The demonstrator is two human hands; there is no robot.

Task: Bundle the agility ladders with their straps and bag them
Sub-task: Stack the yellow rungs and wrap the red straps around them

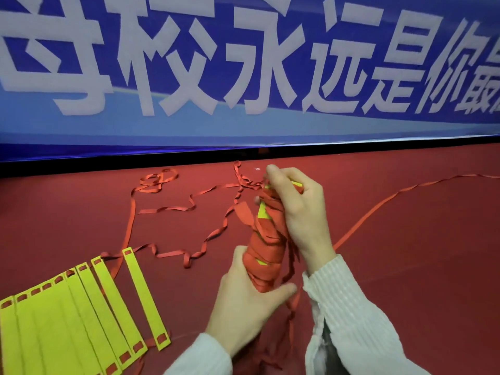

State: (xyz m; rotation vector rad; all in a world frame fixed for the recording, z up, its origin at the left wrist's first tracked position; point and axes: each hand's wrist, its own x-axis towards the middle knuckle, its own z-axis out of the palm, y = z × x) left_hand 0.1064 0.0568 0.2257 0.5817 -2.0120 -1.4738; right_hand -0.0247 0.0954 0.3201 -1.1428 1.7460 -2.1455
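The left hand (243, 301) grips the lower end of a wrapped ladder bundle (266, 244), fingers and thumb curled round it, with the bundle standing nearly upright between the two hands. Just above it, the right hand (295, 209) holds the bundle's upper end, its fingers closed round the yellow rungs and the red strap wound over them. The bundle looks light and fairly stiff along its length, since flat plastic rungs sit inside, but the webbing outside is soft and slack (loose turns could slide off the ends). The firm middle and the two ends seem the best places to grip.

To the left of the left hand, a second ladder (81, 312) lies fanned out on the red floor (405, 239), its yellow rungs overlapping, thin and probably springy. Beyond both hands, loose red strap (173, 209) trails in twisted loops across the floor; it should tangle easily, so it is better gathered by running it through the fingers. Farthest off hangs a blue banner (243, 63) with white characters.
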